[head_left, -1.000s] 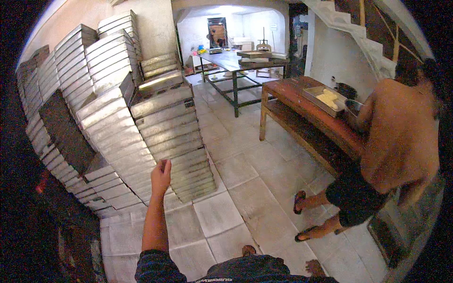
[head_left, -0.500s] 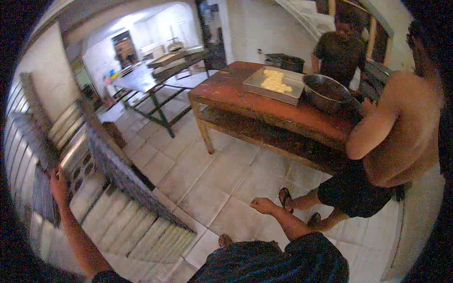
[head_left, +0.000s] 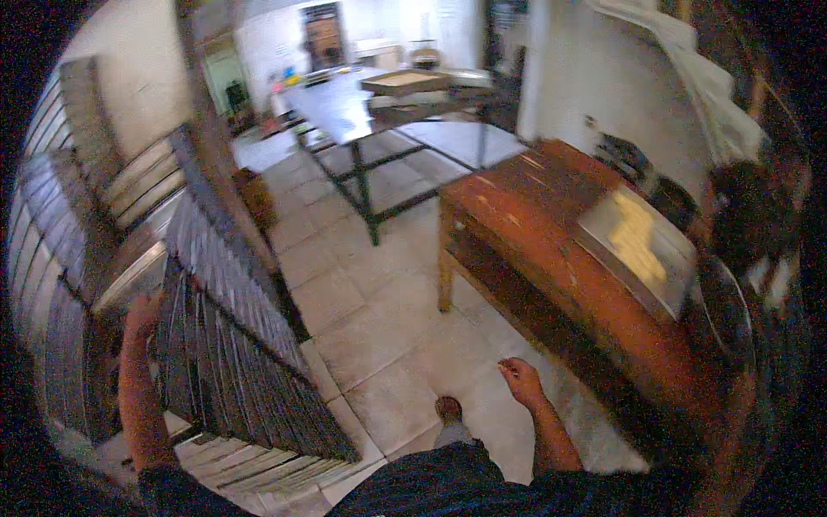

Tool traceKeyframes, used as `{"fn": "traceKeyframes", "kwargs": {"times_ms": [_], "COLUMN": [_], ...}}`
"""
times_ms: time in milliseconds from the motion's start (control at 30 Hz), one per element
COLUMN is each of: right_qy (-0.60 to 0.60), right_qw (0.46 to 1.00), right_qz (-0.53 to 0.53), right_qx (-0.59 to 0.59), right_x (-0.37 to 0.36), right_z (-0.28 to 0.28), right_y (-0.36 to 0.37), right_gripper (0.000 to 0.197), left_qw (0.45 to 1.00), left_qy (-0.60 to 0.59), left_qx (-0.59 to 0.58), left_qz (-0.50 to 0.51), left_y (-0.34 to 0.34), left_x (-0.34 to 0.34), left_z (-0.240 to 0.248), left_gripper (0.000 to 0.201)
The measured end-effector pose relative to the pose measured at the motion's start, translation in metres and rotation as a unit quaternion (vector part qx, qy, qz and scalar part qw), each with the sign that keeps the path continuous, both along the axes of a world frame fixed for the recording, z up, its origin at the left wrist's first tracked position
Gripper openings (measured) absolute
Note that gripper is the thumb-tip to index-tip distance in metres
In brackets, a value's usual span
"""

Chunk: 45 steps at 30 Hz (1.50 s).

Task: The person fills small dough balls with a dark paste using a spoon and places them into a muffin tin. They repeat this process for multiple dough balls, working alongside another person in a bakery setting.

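My left hand (head_left: 145, 308) reaches in among upright stacks of metal baking trays on the left. Its fingers are smeared and partly lost against the tray edges, so their grip cannot be made out. Right beside it stands a dense stack of dark, thin-edged trays (head_left: 245, 345). Paler trays (head_left: 56, 224) lean farther left. My right hand (head_left: 521, 381) hangs over the tiled floor, away from everything, with its fingers curled in and nothing visible in them.
A worn red-brown wooden table (head_left: 517, 224) on the right holds a metal tray (head_left: 594, 226) with pale dough pieces (head_left: 636, 237). Beyond it stands a shiny metal-topped table (head_left: 332, 108) with dark legs. A person (head_left: 754, 215) is blurred at the right edge. My foot (head_left: 448, 409) is on the floor tiles.
My view has swung left, so the wooden table and people have shifted right. The dark trays now stand more upright beside my left hand. My right fist looks slightly looser.
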State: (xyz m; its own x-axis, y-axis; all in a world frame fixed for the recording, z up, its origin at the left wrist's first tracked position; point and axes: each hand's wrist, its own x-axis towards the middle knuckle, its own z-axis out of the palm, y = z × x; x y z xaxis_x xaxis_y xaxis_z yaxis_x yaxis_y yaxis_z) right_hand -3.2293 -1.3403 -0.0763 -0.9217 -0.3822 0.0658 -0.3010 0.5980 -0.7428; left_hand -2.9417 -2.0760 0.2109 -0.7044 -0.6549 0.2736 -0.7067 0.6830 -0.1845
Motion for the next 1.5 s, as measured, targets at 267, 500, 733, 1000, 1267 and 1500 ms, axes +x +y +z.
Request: {"fn": "traceKeyframes", "kwargs": {"times_ms": [267, 500, 733, 1000, 1267, 1500], "right_qy": [0.147, 0.318, 0.319, 0.302, 0.293, 0.297], "right_qw": [0.984, 0.947, 0.922, 0.917, 0.916, 0.909], "right_qz": [0.083, -0.032, -0.129, -0.146, -0.16, -0.163], "right_qx": [-0.05, 0.021, 0.177, 0.217, 0.224, 0.242], "right_x": [-0.224, -0.35, -0.403, -0.412, -0.407, -0.407], "right_z": [0.08, 0.042, 0.03, 0.019, 0.011, 0.01], "right_y": [-0.094, -0.121, -0.115, -0.121, -0.123, -0.128], "right_gripper": [0.025, 0.029, 0.031, 0.033, 0.035, 0.037], "left_qw": [0.931, 0.92, 0.903, 0.919, 0.907, 0.866], "left_qy": [0.08, 0.164, 0.16, 0.128, 0.132, 0.258], "left_qx": [-0.013, -0.049, -0.068, -0.065, -0.073, -0.171], "left_qz": [0.355, 0.354, 0.392, 0.366, 0.394, 0.392], "left_y": [0.045, 0.093, 0.111, 0.089, 0.041, 0.095], "left_x": [-0.052, -0.066, -0.067, -0.071, -0.096, -0.094], "left_z": [-0.051, -0.037, -0.015, -0.019, -0.038, 0.024], "left_gripper": [0.021, 0.018, 0.023, 0.035, 0.026, 0.032]}}
